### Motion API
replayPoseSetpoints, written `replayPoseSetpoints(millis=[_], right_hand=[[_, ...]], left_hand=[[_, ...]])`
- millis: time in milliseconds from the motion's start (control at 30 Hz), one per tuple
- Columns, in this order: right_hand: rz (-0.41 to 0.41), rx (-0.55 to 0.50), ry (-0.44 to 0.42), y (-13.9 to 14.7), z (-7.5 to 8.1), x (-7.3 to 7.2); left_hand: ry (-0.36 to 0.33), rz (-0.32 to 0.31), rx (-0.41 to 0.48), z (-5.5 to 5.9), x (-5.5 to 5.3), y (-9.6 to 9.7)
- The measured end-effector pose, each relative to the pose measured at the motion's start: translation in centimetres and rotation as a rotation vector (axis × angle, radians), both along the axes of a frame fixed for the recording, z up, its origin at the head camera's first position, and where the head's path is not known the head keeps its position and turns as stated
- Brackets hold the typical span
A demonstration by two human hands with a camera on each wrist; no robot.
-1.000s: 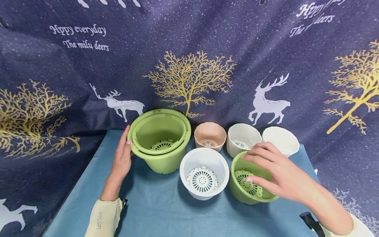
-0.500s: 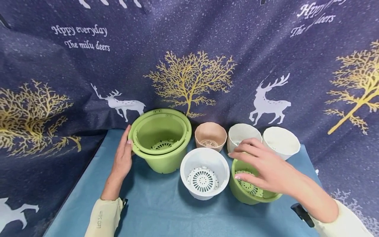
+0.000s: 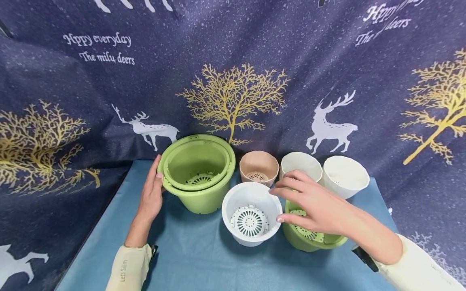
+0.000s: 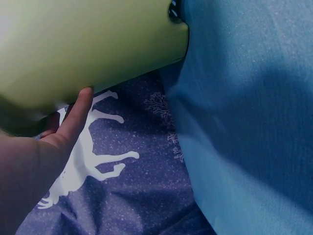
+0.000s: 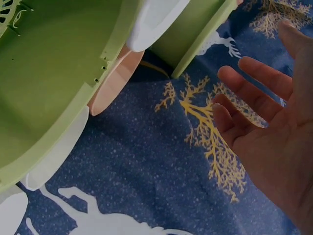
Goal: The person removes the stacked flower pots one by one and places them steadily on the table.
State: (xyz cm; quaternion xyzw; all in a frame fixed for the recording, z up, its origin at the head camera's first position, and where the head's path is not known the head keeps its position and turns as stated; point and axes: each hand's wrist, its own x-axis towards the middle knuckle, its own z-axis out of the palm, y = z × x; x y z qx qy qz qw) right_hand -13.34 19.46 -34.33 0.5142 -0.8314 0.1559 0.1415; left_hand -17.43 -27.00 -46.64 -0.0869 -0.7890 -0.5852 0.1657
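Observation:
In the head view, a large green flowerpot (image 3: 200, 202) stands at the back left of the blue cloth, with a slightly smaller green pot (image 3: 196, 163) nested inside it. My left hand (image 3: 151, 192) rests along the large pot's left side, fingers straight; in the left wrist view a fingertip (image 4: 87, 91) touches its outer wall. My right hand (image 3: 309, 202) hovers with spread fingers over a small green pot (image 3: 302, 238), partly hiding it. Its fingertips overlap the right rim of a white flowerpot (image 3: 251, 194) with a slotted base. Nothing lies between the right fingers in the right wrist view.
Along the back stand a pink-beige pot (image 3: 259, 163), a white faceted pot (image 3: 300, 161) partly behind the right hand, and another white faceted pot (image 3: 346, 173). A dark blue printed curtain (image 3: 233, 40) hangs right behind them. Blue cloth (image 3: 204, 258) covers the table.
My right hand has moved left, from over the small green pot to the right rim of the white pot. The left hand and the pots stay in place.

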Motion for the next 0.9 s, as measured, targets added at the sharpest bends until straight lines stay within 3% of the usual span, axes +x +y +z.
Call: replayPoseSetpoints(millis=[233,900], right_hand=[[0.013,0.021,0.013,-0.8,0.0,-0.4],[0.064,0.036,-0.080,-3.2,-0.1,-2.2]], left_hand=[[0.004,0.004,-0.002,0.1,0.0,0.2],[0.011,-0.008,0.022,-0.2,-0.1,0.1]])
